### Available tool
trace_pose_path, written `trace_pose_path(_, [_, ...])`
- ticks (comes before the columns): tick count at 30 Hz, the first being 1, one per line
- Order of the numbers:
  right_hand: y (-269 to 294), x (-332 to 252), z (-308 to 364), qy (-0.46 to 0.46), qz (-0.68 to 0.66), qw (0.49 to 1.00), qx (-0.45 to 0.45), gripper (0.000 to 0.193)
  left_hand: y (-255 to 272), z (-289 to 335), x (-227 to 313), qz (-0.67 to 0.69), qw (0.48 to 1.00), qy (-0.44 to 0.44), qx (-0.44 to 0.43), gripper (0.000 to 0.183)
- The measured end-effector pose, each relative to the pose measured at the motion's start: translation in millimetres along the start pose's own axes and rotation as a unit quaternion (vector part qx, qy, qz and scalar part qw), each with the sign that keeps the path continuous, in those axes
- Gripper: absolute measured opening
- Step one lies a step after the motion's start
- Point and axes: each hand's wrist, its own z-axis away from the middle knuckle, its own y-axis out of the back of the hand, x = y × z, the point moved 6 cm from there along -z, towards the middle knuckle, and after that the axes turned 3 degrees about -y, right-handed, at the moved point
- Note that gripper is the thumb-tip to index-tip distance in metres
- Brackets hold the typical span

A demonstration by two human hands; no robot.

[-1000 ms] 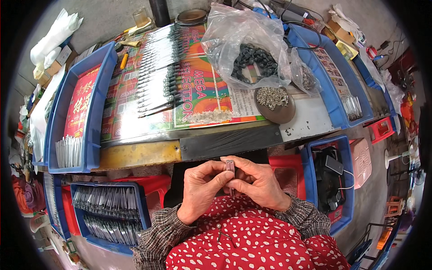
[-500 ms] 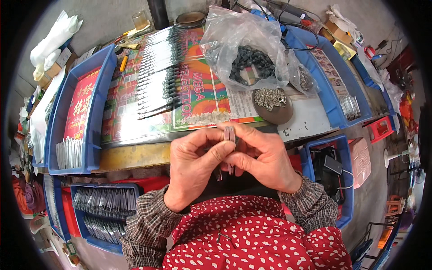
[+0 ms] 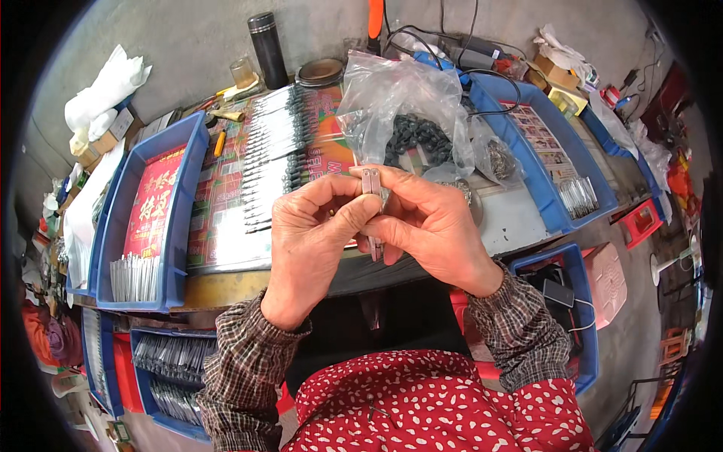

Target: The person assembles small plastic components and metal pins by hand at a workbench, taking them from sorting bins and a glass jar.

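Over the near edge of the workbench [image 3: 226, 285], both my hands hold one narrow metal piece [image 3: 371, 182]. It is greyish, upright in the picture, with two slim arms side by side and rounded, riveted upper ends. My left hand [image 3: 310, 230] pinches it between thumb and fingers. My right hand [image 3: 444, 233] grips it from the other side, thumb across its lower half. Fingers cover much of the piece. Beyond my hands lie rows of slim silver strips with black ends [image 3: 273, 162]. A dish of small metal parts [image 3: 473, 197] is mostly hidden behind my right hand.
A clear plastic bag [image 3: 358, 83] holds black parts [image 3: 422, 143]. Blue trays stand left [image 3: 175, 203] and right [image 3: 553, 200], each with thin metal pieces. Lower down are more blue bins [image 3: 143, 395]. A black flask [image 3: 268, 53] and an orange-handled tool [image 3: 219, 145] sit farther back.
The view has tilted, so the bench's far side and wall show more. Both hands and the metal piece sit higher in the picture and cover most of the small-parts dish. The grip looks much the same.
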Motion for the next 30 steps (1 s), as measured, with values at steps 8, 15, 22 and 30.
trace_pose_path(8, [7,7,12,0.004,0.026,1.0,-0.007,0.05,3,9,-17,-0.046,0.999,0.017,-0.022,0.009])
trace_pose_path(15, [6,17,33,0.007,0.024,0.992,-0.12,0.014,6,55,-49,0.038,0.968,0.196,-0.149,0.011])
trace_pose_path(22, [8,34,42,-0.054,-0.031,0.989,-0.131,0.014,3,62,-56,-0.08,0.974,0.142,-0.155,0.013])
trace_pose_path(30, [9,49,38,0.009,-0.062,0.998,-0.007,0.017,-4,65,-46,-0.271,0.959,-0.081,0.012,0.022])
